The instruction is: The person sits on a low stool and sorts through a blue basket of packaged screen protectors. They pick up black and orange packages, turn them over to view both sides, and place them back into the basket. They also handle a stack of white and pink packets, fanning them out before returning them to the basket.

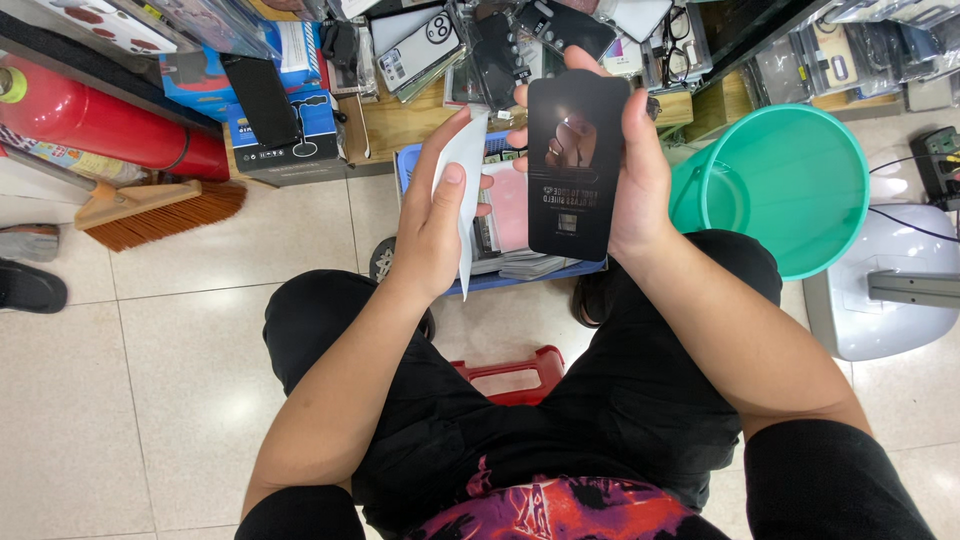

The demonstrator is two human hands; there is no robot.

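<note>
Our right hand (630, 170) grips a black flat packet (577, 165) upright, facing us; left hand (435, 215) pinches a white sleeve (466, 190) aside.

Black trousers and a black top with short black sleeves were worn, the top marked at the hem by a red, pink and purple print, while both forearms and 2 hands were left bare.

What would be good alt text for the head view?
A seated person's right hand holds up a flat black package, while the left hand holds a thin white sleeve, above a blue basket beside a green bucket.
</note>
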